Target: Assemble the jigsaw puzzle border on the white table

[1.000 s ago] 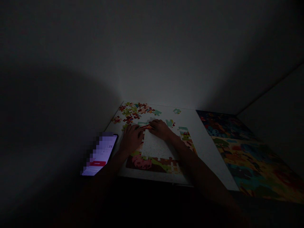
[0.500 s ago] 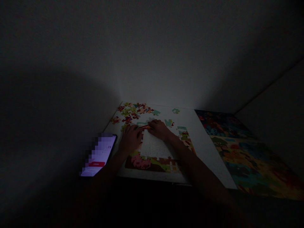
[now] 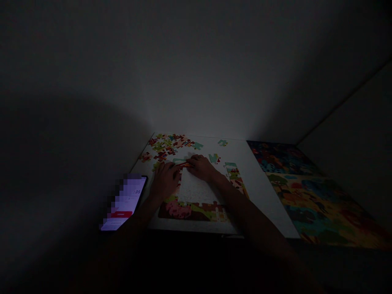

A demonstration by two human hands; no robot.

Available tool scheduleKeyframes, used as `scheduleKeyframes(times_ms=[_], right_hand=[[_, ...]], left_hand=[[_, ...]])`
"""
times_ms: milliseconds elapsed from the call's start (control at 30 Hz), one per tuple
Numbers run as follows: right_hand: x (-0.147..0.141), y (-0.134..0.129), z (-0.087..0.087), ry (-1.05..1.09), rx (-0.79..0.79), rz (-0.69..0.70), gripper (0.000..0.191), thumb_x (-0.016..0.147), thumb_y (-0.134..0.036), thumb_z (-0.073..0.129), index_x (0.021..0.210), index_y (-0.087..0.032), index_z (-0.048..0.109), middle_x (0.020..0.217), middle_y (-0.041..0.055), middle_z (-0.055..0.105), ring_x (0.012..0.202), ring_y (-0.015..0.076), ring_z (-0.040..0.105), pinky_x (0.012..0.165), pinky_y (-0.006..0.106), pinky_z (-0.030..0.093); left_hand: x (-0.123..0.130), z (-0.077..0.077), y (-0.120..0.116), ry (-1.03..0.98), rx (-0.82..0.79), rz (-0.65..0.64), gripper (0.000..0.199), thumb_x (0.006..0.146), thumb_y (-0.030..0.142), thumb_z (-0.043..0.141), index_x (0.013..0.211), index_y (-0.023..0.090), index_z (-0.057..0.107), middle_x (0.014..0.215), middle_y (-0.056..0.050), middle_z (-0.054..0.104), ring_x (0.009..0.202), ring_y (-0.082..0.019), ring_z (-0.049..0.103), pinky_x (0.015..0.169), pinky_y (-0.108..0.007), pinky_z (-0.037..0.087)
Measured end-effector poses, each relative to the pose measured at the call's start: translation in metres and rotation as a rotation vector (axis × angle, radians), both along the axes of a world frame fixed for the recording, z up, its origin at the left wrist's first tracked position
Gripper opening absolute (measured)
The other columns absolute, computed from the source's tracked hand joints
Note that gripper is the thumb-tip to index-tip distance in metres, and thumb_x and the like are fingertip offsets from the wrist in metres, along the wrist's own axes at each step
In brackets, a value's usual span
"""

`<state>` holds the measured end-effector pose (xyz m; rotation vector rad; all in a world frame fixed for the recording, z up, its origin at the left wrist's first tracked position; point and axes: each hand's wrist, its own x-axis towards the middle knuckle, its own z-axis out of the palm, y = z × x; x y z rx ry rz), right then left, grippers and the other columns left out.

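Note:
In the dim light, both my hands meet at the upper left corner of a partly joined jigsaw border (image 3: 196,212). A puzzle piece (image 3: 183,164) with red and orange on it lies between them. My right hand (image 3: 200,166) is closed, with fingers bunched on the right end of this piece. My left hand (image 3: 164,178) bends over the border's left side, its fingertips pinched at the piece's left end. Pale green joined pieces (image 3: 179,160) show just beyond the fingers. The left hand hides much of the border's left side.
Several loose puzzle pieces (image 3: 167,145) are heaped at the back left of the white tabletop (image 3: 260,204). Single pieces (image 3: 222,143) lie farther back right. A lit phone (image 3: 127,202) stands left of my left forearm. Colourful picture sheets (image 3: 309,200) cover the right side.
The view has shifted a little, so everything sits slightly farther left. Both hands stay at the same corner, with the red and orange puzzle piece still between them.

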<state>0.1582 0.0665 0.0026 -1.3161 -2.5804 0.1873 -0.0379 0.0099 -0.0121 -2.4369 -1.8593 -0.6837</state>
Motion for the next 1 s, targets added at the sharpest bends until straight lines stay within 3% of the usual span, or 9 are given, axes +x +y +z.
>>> scheduleKeyframes(times_ms=[400,767,867,1000], right_hand=[[-0.006,-0.008,0.008,-0.031,-0.014,-0.008,0.035,0.095,-0.034,0.050,0.125,-0.021,0.060,0.129,0.0127,0.059,0.114,0.0273,0.054,0.091,0.039,0.043],[-0.001,0.003,0.002,0.083,-0.058,-0.005,0.037,0.099,-0.040,0.046,0.128,-0.021,0.061,0.129,0.0125,0.060,0.118,0.0229,0.055,0.098,0.035,0.041],[0.013,0.010,0.006,0.121,-0.075,-0.117,0.042,0.097,-0.035,0.051,0.134,-0.017,0.056,0.135,0.0139,0.058,0.124,0.0232,0.052,0.102,0.034,0.040],[0.042,0.017,0.017,0.065,-0.094,-0.395,0.044,0.094,-0.030,0.051,0.135,-0.016,0.056,0.140,0.0162,0.054,0.124,0.0297,0.053,0.102,0.042,0.041]], left_hand=[[0.001,0.003,-0.001,-0.012,-0.004,-0.021,0.033,0.092,0.024,0.050,0.119,0.025,0.067,0.122,-0.008,0.061,0.117,-0.028,0.051,0.105,-0.047,0.040],[0.000,0.001,0.001,0.016,0.031,-0.010,0.032,0.092,0.025,0.047,0.115,0.024,0.069,0.122,-0.010,0.062,0.118,-0.030,0.052,0.102,-0.049,0.042],[-0.001,0.000,0.003,0.007,0.037,-0.008,0.031,0.091,0.026,0.048,0.115,0.025,0.069,0.121,-0.009,0.063,0.118,-0.030,0.052,0.102,-0.048,0.042],[-0.002,-0.002,0.004,-0.026,0.033,-0.012,0.031,0.091,0.026,0.049,0.115,0.026,0.069,0.122,-0.008,0.062,0.117,-0.028,0.053,0.102,-0.047,0.042]])
